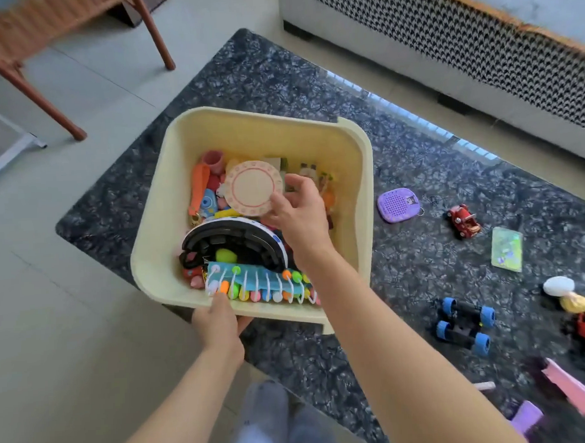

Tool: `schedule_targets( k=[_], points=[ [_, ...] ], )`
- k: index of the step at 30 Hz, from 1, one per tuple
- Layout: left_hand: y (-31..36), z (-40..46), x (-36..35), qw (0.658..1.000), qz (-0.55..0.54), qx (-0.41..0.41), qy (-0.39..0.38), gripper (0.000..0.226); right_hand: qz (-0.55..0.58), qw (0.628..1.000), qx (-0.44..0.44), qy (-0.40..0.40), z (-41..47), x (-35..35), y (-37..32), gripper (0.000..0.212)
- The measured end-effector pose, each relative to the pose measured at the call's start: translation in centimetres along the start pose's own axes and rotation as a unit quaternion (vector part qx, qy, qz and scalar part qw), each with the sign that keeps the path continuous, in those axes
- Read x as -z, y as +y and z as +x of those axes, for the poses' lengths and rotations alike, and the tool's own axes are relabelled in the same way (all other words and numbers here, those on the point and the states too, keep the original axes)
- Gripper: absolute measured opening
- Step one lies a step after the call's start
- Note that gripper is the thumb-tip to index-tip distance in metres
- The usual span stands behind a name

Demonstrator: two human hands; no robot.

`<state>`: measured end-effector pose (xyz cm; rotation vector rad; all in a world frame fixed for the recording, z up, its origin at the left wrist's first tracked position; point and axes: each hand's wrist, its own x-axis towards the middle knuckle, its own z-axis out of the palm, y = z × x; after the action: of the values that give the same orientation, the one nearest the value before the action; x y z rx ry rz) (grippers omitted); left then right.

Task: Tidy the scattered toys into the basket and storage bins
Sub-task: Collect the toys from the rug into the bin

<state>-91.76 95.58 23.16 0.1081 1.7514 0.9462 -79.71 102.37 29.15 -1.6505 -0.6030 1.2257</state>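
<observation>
Head view, looking down: a cream plastic bin (pixel 348 146), heaped with toys, sits on a dark marbled counter (pixel 418 266). The left hand (pixel 218 323) grips the bin's near rim, seemingly to steady it. The right hand (pixel 297 211) reaches inside the bin, fingers pinching the edge of a round wooden toy plate (pixel 252 188), apparently to set it on the heap. Right of the bin, toys lie scattered on the counter: a purple speaker toy (pixel 398 204), a small red car (pixel 463 221), a green card (pixel 507 253), and a blue-wheeled black car (pixel 464 324)
</observation>
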Motion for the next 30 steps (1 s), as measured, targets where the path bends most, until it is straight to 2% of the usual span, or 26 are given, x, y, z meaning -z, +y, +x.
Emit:
schedule_targets(
  k=[2,5,9,11,13,15,17,19,21,22,24,27,30],
  points=[
    [0.3,-0.2,0.2,1.000,0.002,0.005,-0.014,0.021,-0.034,0.999,-0.017,0.012,0.4,-1.5,0.3,0.037],
    [0.7,-0.2,0.7,0.999,0.006,0.021,-0.033,0.021,-0.016,0.999,-0.003,0.045,-1.0,0.2,1.2,0.031],
    [1.1,0.0,0.7,0.998,0.003,0.043,-0.047,0.027,0.000,0.978,0.062,0.198,-5.8,7.2,2.8,0.025],
    [1.3,0.1,0.7,0.997,-0.009,0.053,-0.051,0.032,-0.046,0.963,0.043,0.260,-8.2,11.3,4.9,0.024],
    [1.0,-0.1,0.6,0.996,-0.020,0.063,-0.059,0.035,-0.126,0.954,-0.016,0.272,-10.4,15.2,7.9,0.025],
    [0.2,-0.6,0.6,0.995,-0.026,0.071,-0.066,0.030,-0.215,0.939,-0.084,0.253,-12.0,18.1,11.1,0.034],
    [-1.2,-1.5,0.7,0.994,-0.037,0.077,-0.071,0.028,-0.342,0.910,-0.125,0.199,-13.4,20.4,14.3,0.055],
    [-2.7,-2.3,1.0,0.993,-0.052,0.077,-0.074,0.033,-0.489,0.846,-0.182,0.105,-14.4,22.1,17.3,0.084],
    [-4.0,-2.8,1.4,0.992,-0.064,0.075,-0.075,0.039,-0.561,0.791,-0.243,0.019,-15.0,23.3,19.5,0.105],
    [-5.4,-3.3,1.7,0.992,-0.069,0.073,-0.072,0.039,-0.576,0.778,-0.251,-0.015,-15.2,24.2,20.7,0.111],
    [-7.1,-4.0,2.2,0.992,-0.073,0.067,-0.074,0.040,-0.607,0.761,-0.220,-0.068,-15.3,25.2,22.5,0.117],
    [-9.5,-5.5,2.6,0.993,-0.072,0.057,-0.071,0.036,-0.645,0.752,-0.116,-0.072,-15.3,26.4,24.6,0.109],
    [-11.6,-7.3,2.6,0.994,-0.067,0.054,-0.065,0.030,-0.611,0.790,-0.042,-0.033,-15.5,27.7,25.0,0.098]
  ],
)
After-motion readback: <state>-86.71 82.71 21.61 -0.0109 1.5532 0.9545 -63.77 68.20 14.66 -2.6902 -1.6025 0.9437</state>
